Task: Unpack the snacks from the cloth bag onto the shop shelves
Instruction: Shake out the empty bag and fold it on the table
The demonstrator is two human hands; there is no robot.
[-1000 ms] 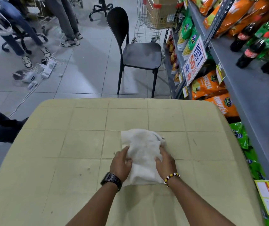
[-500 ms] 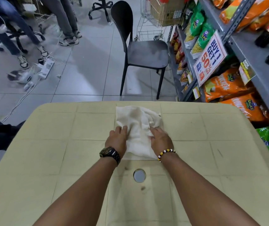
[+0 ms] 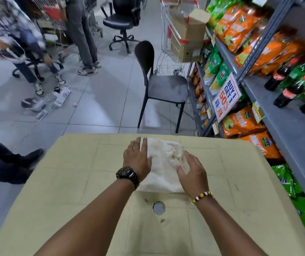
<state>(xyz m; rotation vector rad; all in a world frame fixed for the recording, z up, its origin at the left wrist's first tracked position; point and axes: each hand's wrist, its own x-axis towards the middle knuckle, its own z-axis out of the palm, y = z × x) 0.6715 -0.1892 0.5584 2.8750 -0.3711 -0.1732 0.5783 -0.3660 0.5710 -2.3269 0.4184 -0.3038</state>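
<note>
A white cloth bag point(image 3: 163, 163) lies flat and folded on the beige table point(image 3: 77, 182), near its far edge. My left hand point(image 3: 137, 159) rests flat along the bag's left side, fingers stretched out. My right hand point(image 3: 192, 173) lies flat on the bag's right side, fingers spread. Neither hand grips anything. The grey shop shelves point(image 3: 281, 130) on the right carry orange snack bags point(image 3: 242, 122), green snack bags point(image 3: 286, 180) and dark soda bottles point(image 3: 286, 93).
A black chair point(image 3: 159, 85) stands just beyond the table. A shopping trolley point(image 3: 179, 39) with cardboard boxes is behind it. People stand and sit at the left, with cables and power strips point(image 3: 59, 97) on the tiled floor. A round hole point(image 3: 159, 207) sits mid-table.
Both hands have slid the bag further away across the table and flattened out on it. The view has tilted up, showing more of the floor and shelves.
</note>
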